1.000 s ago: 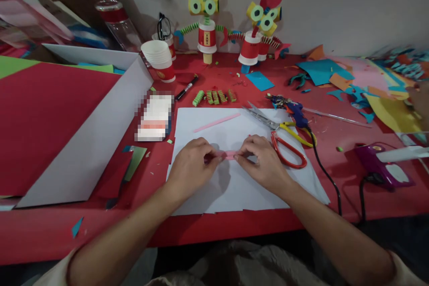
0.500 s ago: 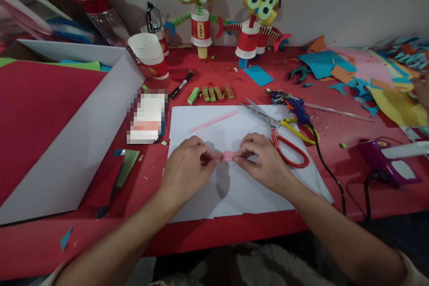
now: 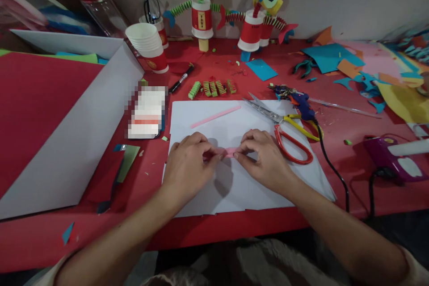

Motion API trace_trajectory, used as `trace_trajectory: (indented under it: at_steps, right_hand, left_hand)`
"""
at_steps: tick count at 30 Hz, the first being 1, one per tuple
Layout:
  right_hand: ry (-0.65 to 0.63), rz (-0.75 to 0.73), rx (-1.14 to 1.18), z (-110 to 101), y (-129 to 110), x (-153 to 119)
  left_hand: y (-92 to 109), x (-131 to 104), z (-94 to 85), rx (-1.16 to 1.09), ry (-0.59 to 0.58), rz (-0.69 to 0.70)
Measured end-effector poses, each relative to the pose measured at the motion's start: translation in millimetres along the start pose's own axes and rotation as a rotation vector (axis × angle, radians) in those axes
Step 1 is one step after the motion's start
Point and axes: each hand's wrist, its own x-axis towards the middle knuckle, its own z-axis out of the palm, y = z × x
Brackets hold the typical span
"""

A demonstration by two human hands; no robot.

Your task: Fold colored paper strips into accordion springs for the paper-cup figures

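Note:
Between my two hands a pink paper strip (image 3: 230, 152) is stretched, a little above the white paper sheets (image 3: 214, 205). My left hand (image 3: 191, 163) pinches its left end between thumb and fingers. At the other end my right hand (image 3: 263, 154) pinches it the same way. My fingers hide part of the strip. A second pink paper strip (image 3: 216, 117) lies slantwise on the sheets, beyond my hands. Scissors (image 3: 281, 120) with one yellow and one red handle rest near my right hand, blades partly apart.
Folded green-red paper springs (image 3: 212, 88) lie behind the sheets. Paper-cup figures (image 3: 202, 20) stand at the wall, with stacked paper cups (image 3: 147, 47) to their left. At right are a blue glue gun (image 3: 303, 106) with its cord and a purple device (image 3: 385, 156). A white box (image 3: 110, 94) stands left.
The whole view has shifted slightly, with the table's objects sitting higher in the picture. Both hands keep their pinch on the pink paper strip, nearly in the same place.

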Motion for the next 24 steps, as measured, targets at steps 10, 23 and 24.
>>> trace_trajectory:
  at_steps: [10,23,24]
  right_hand:
    - [-0.013,0.054,0.029,-3.4,2.5,4.3]
    - [-0.238,-0.468,-0.236,5.6,-8.2,-15.2]
    - [-0.263,-0.464,-0.271,6.8,-10.5,-17.5]
  left_hand:
    - [-4.9,1.0,-1.6,-0.058,0.005,-0.039]
    - [-4.7,3.7,-1.1,-0.017,0.037,-0.046]
    - [-5.2,3.6,-1.3,-0.023,0.035,-0.048]
